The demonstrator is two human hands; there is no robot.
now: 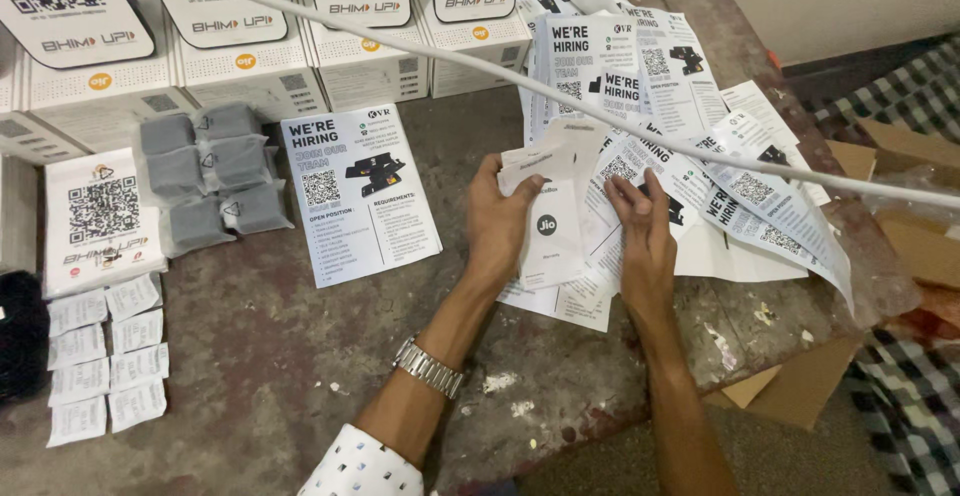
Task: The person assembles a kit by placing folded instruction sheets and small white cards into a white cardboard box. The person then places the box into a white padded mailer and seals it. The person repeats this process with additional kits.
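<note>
Centrally, a white paper envelope with a small round dark mark on its face is held just above the worn grey tabletop, near the table's middle and slightly right of it. The left hand grips the envelope's left edge: the thumb lies across the front face and the remaining fingers curl behind, closed on the paper. The right hand rests palm-down just beside the envelope's right edge, fingers narrowly spread and pressed onto printed leaflets there; whether its fingertips pinch a sheet cannot be told. A metal wristwatch sits on the left wrist, and a patterned white cuff shows below it.

The leaflets, white with black print and square code patterns, form a loose overlapping pile that runs from beneath both hands toward the table's right edge. A single leaflet of the same kind lies flat and apart, left of the hands. Further left, grey plastic pouches lie clustered in two columns, touching one another. A white card with a large square code lies beside them. Small white sachets are arranged in two columns near the left front corner. White cartons stand in a row along the far edge. A white cable crosses the view diagonally, in front of the pile.
</note>
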